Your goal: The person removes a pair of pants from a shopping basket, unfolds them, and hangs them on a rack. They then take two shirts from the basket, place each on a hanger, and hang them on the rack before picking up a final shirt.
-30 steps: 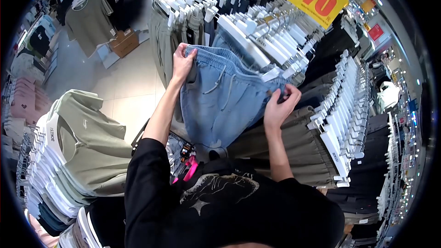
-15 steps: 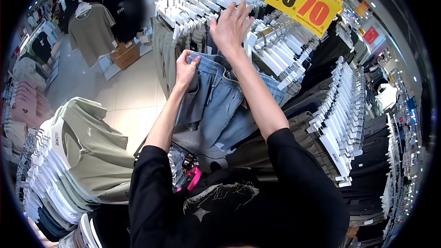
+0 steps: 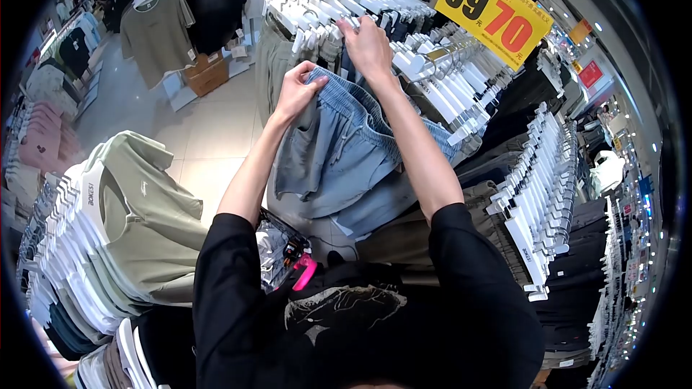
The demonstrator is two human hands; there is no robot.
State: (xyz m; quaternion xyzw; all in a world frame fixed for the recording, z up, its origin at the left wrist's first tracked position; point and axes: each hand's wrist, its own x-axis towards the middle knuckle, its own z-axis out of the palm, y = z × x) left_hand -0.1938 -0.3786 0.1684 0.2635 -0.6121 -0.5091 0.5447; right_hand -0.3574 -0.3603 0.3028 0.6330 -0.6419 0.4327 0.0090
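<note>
My left hand [image 3: 297,91] pinches the elastic waistband of a pair of light blue denim shorts [image 3: 346,148] at its left end. The shorts hang down with a drawstring at the front, and my right forearm covers part of the waistband. Over the rail, my right hand [image 3: 367,49] is closed, its fingers curled among white hangers [image 3: 324,11]. What those fingers grip is hidden. More blue denim [image 3: 375,209] hangs just below and behind the shorts.
A yellow price sign [image 3: 494,11] stands above the rack. On the right, white hangers [image 3: 537,202] carry dark trousers. At left hang a light green shirt [image 3: 155,209] and several other tops. A cardboard box [image 3: 207,74] sits on the floor beyond.
My right hand has gone from spread fingers to a closed grasp at the hangers. My left hand still holds the waistband, and the shorts show more fully. The view has shifted slightly.
</note>
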